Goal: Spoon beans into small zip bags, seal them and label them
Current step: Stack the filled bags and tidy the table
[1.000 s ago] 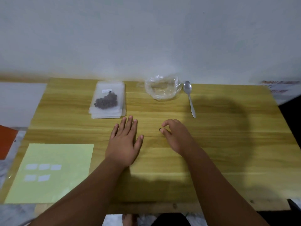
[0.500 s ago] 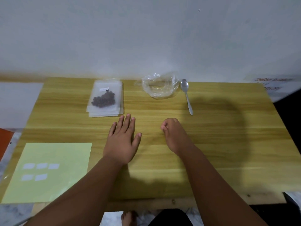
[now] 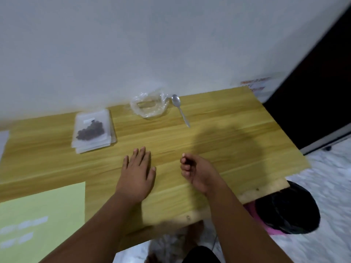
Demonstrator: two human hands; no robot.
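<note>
My left hand (image 3: 136,171) lies flat on the wooden table (image 3: 218,145) with its fingers straight. My right hand (image 3: 199,171) is lifted and turned sideways, and its curled fingertips pinch a small dark bean (image 3: 185,162). At the back left, a stack of small zip bags (image 3: 106,120) has a top bag filled with dark beans (image 3: 90,131) and bearing a white label. A crumpled clear plastic bag (image 3: 149,106) with no beans visible in it and a metal spoon (image 3: 180,109) lie by the wall.
A pale green sheet with several white labels (image 3: 41,211) lies at the front left. Below the table's right corner stands a pink bin lined with a black bag (image 3: 284,209). A dark doorway (image 3: 313,92) is at the right.
My right hand closed its fingers over the small dark bean on the table, then lifted and turned. The camera swung to the right and tilted. My left hand stayed flat.
</note>
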